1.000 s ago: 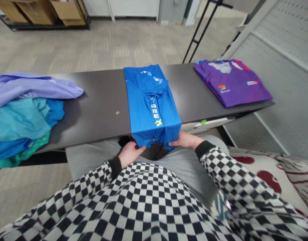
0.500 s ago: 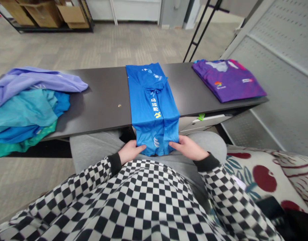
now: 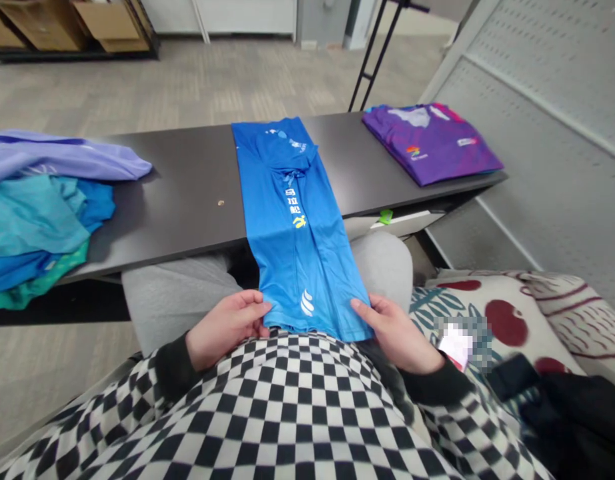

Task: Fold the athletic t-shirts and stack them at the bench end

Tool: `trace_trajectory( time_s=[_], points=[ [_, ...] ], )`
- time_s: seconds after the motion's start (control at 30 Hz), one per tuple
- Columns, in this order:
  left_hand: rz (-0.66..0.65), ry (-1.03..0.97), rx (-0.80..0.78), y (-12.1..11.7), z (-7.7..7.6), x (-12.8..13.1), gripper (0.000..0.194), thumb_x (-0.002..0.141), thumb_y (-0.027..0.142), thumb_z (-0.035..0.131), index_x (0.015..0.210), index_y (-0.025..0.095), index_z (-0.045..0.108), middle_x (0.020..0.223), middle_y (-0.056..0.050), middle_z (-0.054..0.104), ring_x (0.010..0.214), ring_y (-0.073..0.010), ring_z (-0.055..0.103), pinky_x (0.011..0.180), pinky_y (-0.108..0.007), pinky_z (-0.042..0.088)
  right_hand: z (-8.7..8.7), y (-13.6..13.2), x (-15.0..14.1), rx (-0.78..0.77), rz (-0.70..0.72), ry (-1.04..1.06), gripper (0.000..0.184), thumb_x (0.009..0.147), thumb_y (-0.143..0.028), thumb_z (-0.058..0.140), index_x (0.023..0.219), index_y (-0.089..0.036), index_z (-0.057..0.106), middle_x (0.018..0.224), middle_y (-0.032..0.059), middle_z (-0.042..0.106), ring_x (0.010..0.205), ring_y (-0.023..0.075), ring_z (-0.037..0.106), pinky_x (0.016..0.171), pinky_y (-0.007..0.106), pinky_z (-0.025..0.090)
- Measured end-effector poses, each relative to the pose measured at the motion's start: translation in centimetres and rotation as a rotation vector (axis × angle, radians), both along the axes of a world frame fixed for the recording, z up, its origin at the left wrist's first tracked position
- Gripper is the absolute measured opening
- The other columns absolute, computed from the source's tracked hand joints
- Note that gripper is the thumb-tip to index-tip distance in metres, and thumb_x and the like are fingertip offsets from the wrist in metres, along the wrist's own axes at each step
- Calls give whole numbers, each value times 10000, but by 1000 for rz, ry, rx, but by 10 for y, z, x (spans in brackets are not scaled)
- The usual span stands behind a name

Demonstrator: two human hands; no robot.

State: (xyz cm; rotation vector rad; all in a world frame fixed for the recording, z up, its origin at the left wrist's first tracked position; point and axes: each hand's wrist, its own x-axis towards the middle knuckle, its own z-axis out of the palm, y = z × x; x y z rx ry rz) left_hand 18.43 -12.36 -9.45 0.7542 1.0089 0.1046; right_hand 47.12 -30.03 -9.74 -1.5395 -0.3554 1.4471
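1 left hand (image 3: 226,328), 1 right hand (image 3: 396,333) hold blue 马拉松 shirt (image 3: 292,227).

Left hand (image 3: 226,329): resting against the lower left edge of a blue jersey (image 3: 295,227).
Right hand (image 3: 396,333): fingertips at the jersey's lower right edge.
Jersey: folded lengthwise into a long strip with white and yellow print, lying on a dark table (image 3: 187,200) and running over its edge above grey trousers (image 3: 382,260).
Table, right: a folded purple jersey (image 3: 430,143).
Table, left: a heaped pile of clothes (image 3: 37,213) in lilac, teal and blue.
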Motion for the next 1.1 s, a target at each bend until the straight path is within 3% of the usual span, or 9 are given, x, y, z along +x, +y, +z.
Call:
trace_trajectory(
  time_s=[0.13, 0.33, 0.4, 0.47, 0.5, 0.57, 0.7, 1.0, 1.1],
  points=[
    [-70, 83, 278, -1, -6, 0, 392, 843, 526, 833, 981, 231, 615, 756, 27, 669, 637, -143, 624, 609, -259, 462, 1, -3, -1, -7, 54, -44, 492, 809, -611, 947, 1057, -226, 766, 1016, 55, 835, 794, 208, 766, 716, 332, 672],
    [-670, 478, 977, 7, 9, 2, 256, 883, 437, 742, 768, 247, 616, 669, 8, 629, 639, -197, 561, 623, -324, 345, 3, -6, 3, -54, 125, -317, 442, 844, -662, 882, 887, -250, 726, 768, 31, 769, 656, 225, 736, 583, 339, 622],
    [-668, 454, 1198, 8, 14, 16, 149, 887, 389, 738, 894, 244, 703, 843, -45, 732, 799, -253, 658, 742, -353, 431, 4, -7, 1, -78, 146, -340, 430, 858, -662, 864, 867, -261, 707, 744, 25, 758, 641, 230, 739, 558, 338, 603],
    [-598, 278, 1323, 6, 14, 39, 190, 914, 343, 705, 1062, 242, 768, 1079, -91, 791, 1035, -304, 708, 918, -385, 485, 5, -7, -3, -93, 156, -342, 418, 866, -654, 854, 855, -270, 690, 724, 17, 747, 636, 233, 739, 543, 336, 588],
    [-580, 176, 1302, 4, 12, 52, 213, 934, 340, 684, 1091, 242, 790, 1131, -94, 803, 1087, -307, 713, 958, -386, 492, 5, -8, -5, -96, 156, -341, 416, 867, -651, 853, 848, -273, 679, 717, 15, 742, 637, 235, 740, 537, 335, 583],
    [-597, 65, 1105, -3, 5, 78, 221, 960, 391, 672, 1010, 237, 823, 1023, -74, 830, 961, -277, 735, 862, -357, 517, 5, -8, -10, -94, 150, -340, 418, 863, -647, 857, 844, -277, 664, 719, 14, 742, 636, 236, 739, 529, 335, 577],
    [-655, 179, 677, -13, -8, 109, 403, 944, 547, 708, 725, 211, 756, 650, -23, 732, 520, -162, 542, 527, -308, 358, 5, -9, -18, -95, 143, -337, 421, 871, -662, 843, 854, -277, 674, 705, 15, 743, 612, 228, 723, 529, 335, 580],
    [-422, 46, 433, -26, -20, 97, 341, 859, 461, 821, 744, 220, 608, 594, 48, 602, 507, -105, 452, 503, -245, 317, 4, -8, -20, -94, 104, -369, 533, 965, -779, 677, 820, -267, 636, 651, 15, 673, 599, 260, 742, 505, 361, 587],
    [-325, 21, 251, -29, -26, 92, 213, 860, 386, 784, 839, 222, 649, 652, 22, 661, 531, -125, 554, 496, -235, 379, 3, -6, -19, -90, 95, -356, 570, 962, -794, 679, 763, -266, 599, 644, 14, 654, 572, 246, 730, 481, 344, 576]
  ],
)
